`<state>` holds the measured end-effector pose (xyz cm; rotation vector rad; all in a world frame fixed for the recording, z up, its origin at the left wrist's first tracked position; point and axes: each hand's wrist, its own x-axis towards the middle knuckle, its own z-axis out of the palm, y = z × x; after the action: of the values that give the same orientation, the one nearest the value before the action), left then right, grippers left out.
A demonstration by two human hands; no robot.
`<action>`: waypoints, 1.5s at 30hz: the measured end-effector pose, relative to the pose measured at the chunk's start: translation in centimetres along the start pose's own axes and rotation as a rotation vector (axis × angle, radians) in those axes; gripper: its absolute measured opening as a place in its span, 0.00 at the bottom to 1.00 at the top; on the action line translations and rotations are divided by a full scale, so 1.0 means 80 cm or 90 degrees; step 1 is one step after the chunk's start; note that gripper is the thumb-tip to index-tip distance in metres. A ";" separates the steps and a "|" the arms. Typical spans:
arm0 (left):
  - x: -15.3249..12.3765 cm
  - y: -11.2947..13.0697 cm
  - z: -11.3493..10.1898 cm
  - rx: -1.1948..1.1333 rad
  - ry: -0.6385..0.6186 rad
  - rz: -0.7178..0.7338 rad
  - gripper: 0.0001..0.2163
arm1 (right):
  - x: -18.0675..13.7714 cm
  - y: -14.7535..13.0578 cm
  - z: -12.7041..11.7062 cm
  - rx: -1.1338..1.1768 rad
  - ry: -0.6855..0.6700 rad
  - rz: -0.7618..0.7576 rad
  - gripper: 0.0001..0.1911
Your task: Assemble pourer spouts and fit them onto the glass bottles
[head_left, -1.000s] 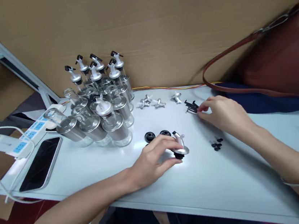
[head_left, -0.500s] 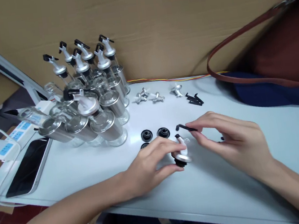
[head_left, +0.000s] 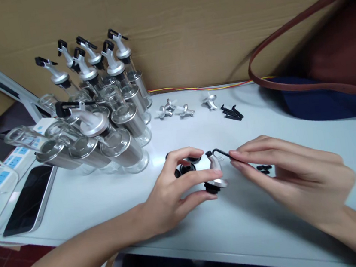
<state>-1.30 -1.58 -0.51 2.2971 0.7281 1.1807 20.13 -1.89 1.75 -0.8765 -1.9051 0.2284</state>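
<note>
My left hand (head_left: 175, 190) grips a silver pourer spout (head_left: 214, 163) by its base, thumb on the black stopper below and a finger on the silver body; it stands roughly upright with a black tip on top. Between thumb and fingers of my right hand (head_left: 286, 172) is a thin black lever (head_left: 221, 151), its hooked end right beside the spout's tip. Whether the two touch, I cannot tell. Behind my left fingers lie several round black stoppers (head_left: 187, 167), partly hidden. A few small black pieces (head_left: 264, 168) lie by my right hand.
Glass bottles with steel sleeves (head_left: 124, 146) crowd the left, several topped with pourers. Further back lie loose silver spouts (head_left: 185, 110) and black levers (head_left: 232, 112). A phone (head_left: 30, 199) and power strip (head_left: 15, 160) are far left; a brown strap (head_left: 289, 87) and dark blue cloth (head_left: 323, 104) sit right.
The lever's hooked end has come closer to the spout's tip. My left index finger has lifted off the spout, and my right hand has turned. The view has shifted slightly.
</note>
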 end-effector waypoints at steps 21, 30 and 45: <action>-0.003 -0.001 0.002 -0.096 -0.022 0.003 0.13 | -0.003 -0.004 0.001 0.018 0.010 -0.009 0.18; 0.000 0.001 0.000 -0.091 -0.026 0.007 0.14 | 0.001 -0.006 0.002 0.060 -0.024 -0.003 0.20; 0.005 0.003 -0.009 -0.066 0.038 0.022 0.13 | -0.008 0.000 0.003 0.026 -0.097 -0.029 0.26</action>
<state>-1.66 -1.36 0.25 2.2054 0.6349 1.2762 20.09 -2.30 1.19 -0.8068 -2.0522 0.3130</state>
